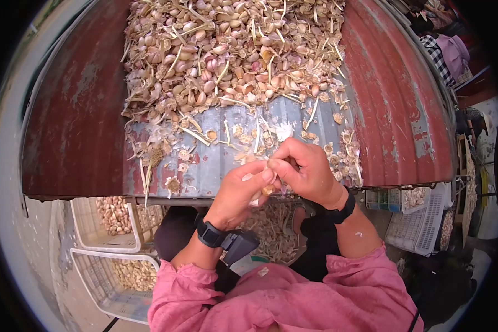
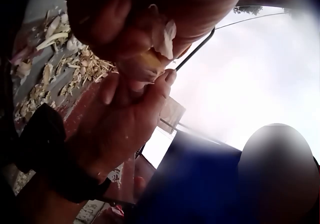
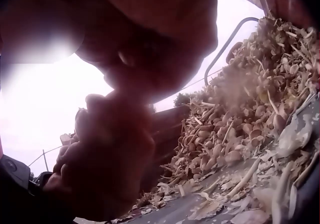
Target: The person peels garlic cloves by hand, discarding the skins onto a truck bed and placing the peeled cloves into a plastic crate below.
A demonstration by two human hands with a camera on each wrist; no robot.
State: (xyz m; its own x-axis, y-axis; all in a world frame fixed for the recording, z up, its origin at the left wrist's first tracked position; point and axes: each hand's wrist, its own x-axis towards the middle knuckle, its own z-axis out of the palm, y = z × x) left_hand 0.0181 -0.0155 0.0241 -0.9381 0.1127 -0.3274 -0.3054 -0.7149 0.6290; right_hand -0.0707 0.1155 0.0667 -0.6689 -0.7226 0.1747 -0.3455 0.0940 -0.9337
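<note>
Head view: a garlic clove [image 1: 269,189] is being pinched between both hands at the near edge of the corrugated metal sheet [image 1: 77,127], above the lap. The left hand [image 1: 239,191] is being curled round it from below, the right hand [image 1: 304,171] is gripping it from above with fingertips at the skin. A loose flake of papery skin [image 2: 166,39] is being lifted in the left wrist view; peeling is probably best done by steadying the clove low and pulling the skin away in strips. The garlic pile [image 1: 232,50] is being kept well apart up the sheet, with husks and stems [image 1: 226,141] scattered between. White crates [image 1: 116,249] of cloves are being kept lower left. Nothing is seen blocking the hands.
</note>
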